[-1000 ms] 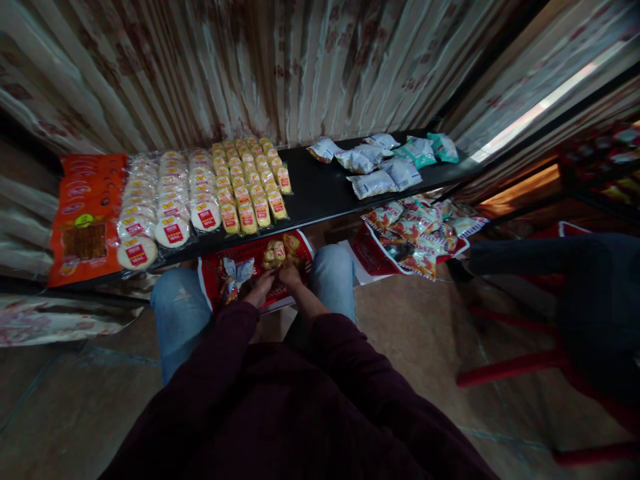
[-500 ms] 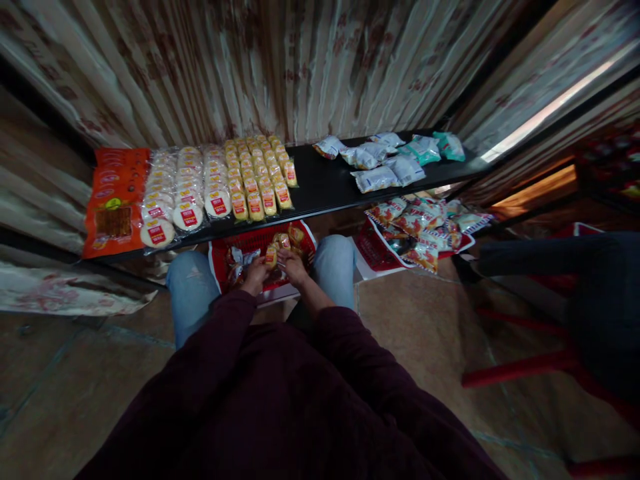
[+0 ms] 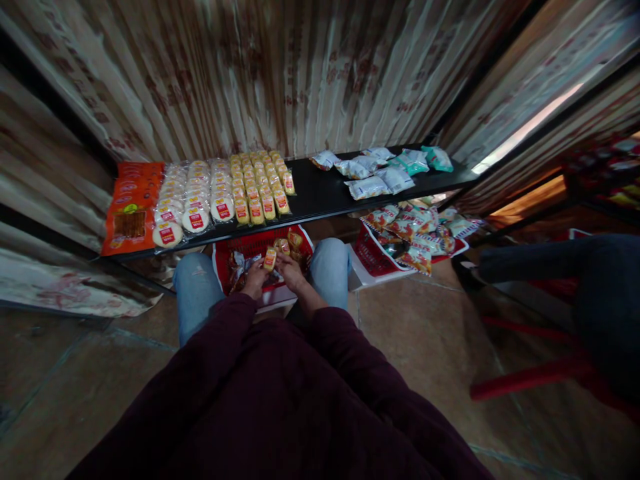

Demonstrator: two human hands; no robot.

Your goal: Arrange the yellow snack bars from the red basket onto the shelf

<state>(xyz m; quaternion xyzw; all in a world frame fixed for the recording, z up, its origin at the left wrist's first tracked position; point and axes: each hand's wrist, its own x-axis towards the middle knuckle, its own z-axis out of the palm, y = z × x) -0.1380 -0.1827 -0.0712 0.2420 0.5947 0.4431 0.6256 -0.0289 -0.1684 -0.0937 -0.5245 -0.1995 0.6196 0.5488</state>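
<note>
Both hands, left hand (image 3: 256, 279) and right hand (image 3: 291, 269), pinch one cake (image 3: 270, 259) over the basket (image 3: 223, 261); slick wrapper could slip back in.

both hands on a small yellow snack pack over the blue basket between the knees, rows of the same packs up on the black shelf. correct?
Not quite: the basket is red, not blue. The head view shows it between the knees, with the left hand and right hand together on the small yellow snack pack above it. Rows of similar yellow packs do lie on the black shelf.
</note>
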